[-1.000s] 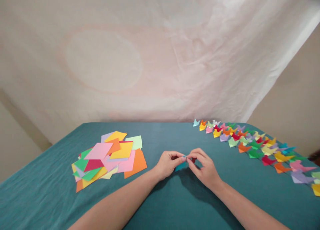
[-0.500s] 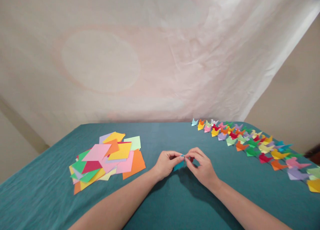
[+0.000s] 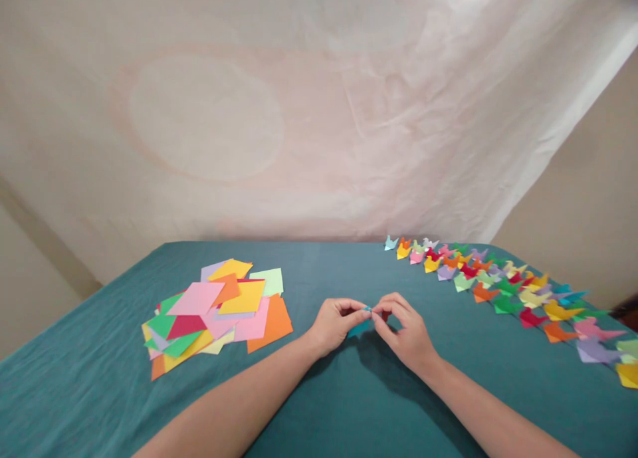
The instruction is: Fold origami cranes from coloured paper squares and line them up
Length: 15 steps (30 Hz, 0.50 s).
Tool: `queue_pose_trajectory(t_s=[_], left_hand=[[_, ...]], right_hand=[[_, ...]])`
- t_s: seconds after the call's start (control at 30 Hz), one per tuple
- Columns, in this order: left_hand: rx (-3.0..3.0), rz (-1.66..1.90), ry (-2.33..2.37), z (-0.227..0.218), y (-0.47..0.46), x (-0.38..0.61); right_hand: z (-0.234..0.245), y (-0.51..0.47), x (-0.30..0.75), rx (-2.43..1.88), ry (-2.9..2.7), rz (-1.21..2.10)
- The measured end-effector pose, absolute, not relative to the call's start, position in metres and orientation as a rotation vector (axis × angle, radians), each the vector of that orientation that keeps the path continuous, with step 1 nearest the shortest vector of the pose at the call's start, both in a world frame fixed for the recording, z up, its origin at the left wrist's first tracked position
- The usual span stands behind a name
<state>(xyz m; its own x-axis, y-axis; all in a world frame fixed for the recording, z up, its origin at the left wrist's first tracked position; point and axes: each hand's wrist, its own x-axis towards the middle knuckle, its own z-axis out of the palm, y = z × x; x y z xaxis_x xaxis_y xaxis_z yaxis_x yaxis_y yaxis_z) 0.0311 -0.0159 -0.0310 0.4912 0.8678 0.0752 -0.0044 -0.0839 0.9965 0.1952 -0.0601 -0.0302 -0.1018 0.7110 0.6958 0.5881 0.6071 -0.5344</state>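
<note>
A small piece of folded blue paper (image 3: pixel 358 329) is held just above the table, at the middle of the head view. My left hand (image 3: pixel 337 324) pinches it between thumb and forefinger, and the paper's lower part hangs below those fingers. At its upper right tip, my right hand (image 3: pixel 403 325) pinches the paper with thumb and fingertips. The fingertips of both hands almost meet there and cover much of the fold, so its exact shape is hidden.
A loose pile of coloured paper squares (image 3: pixel 197 298) lies to the left on the teal tablecloth (image 3: pixel 319 411). Rows of folded paper birds (image 3: pixel 506 304) in many colours stand along the right side. Behind the table hangs a pale sheet (image 3: pixel 319 112).
The view has shifted slightly, so the pile and birds appear a little to the right and higher. Both hands keep their pinch on the blue paper, with only slight finger movement.
</note>
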Motion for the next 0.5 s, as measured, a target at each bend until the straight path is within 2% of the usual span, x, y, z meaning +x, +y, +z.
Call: queue_pose_trajectory(t_s=[0.5], left_hand=[[1.432,0.921,0.786,-0.0323,-0.0161,0.0338]], right_hand=[[-0.0349,-0.0602,0.1951,-1.084,-1.824,0.115]])
